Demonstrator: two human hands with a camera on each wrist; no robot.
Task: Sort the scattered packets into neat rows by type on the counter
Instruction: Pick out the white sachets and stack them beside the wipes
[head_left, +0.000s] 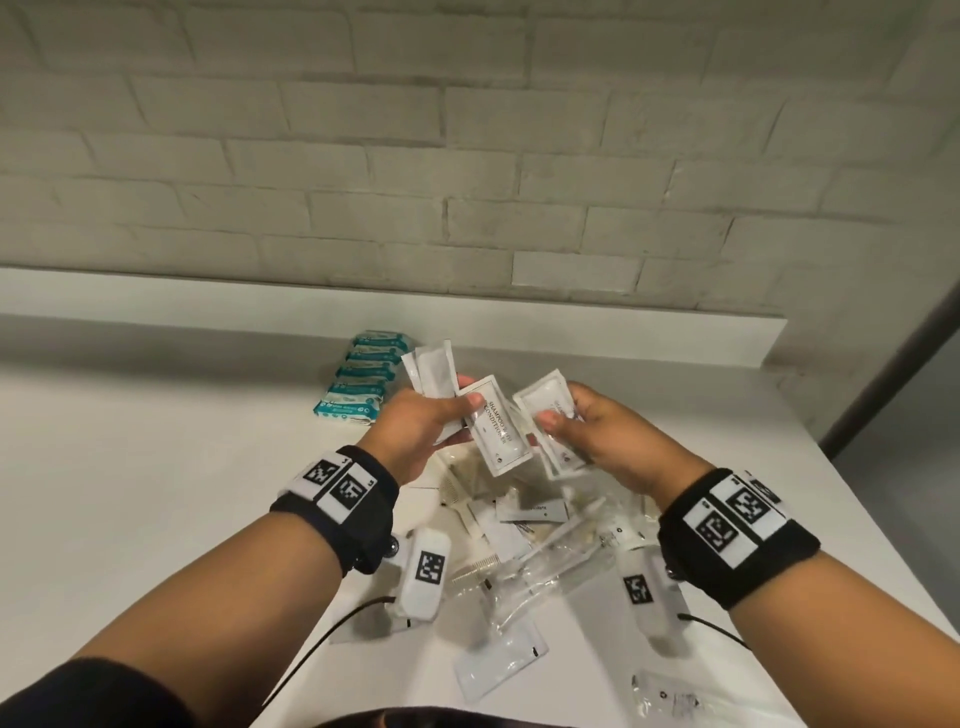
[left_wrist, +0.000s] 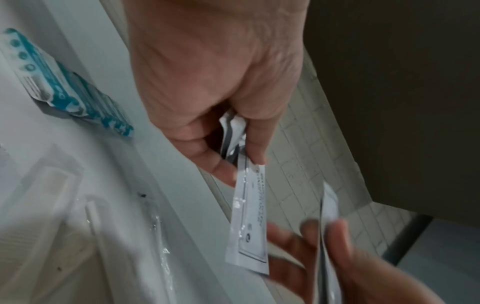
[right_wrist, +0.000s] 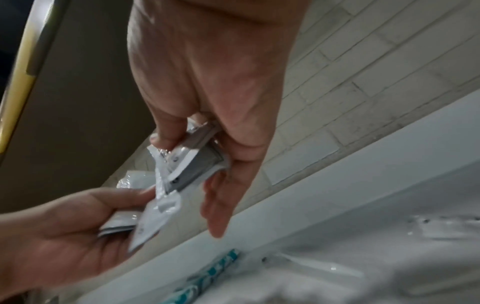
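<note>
Lay scattered nearest on the counter (head_left: 156, 467) — clear and white packets (head_left: 519, 551), overlapping. Held above them, flat white sachets: left hand (head_left: 415, 426) pinched one marked SHAMPOO (head_left: 496, 426) with several behind; right hand (head_left: 597, 431) gripped a few more (head_left: 545, 410). Stood farthest, near the ledge — teal packs (head_left: 363, 374) in a neat row.

The far packs (head_left: 358, 379) are teal and white. The held sachets (head_left: 498, 426) are white with dark print. The tabletop (head_left: 156, 467) is plain white, the brick wall (head_left: 467, 156) off-white. Black wristbands (head_left: 337, 499) carry black-and-white square codes.
</note>
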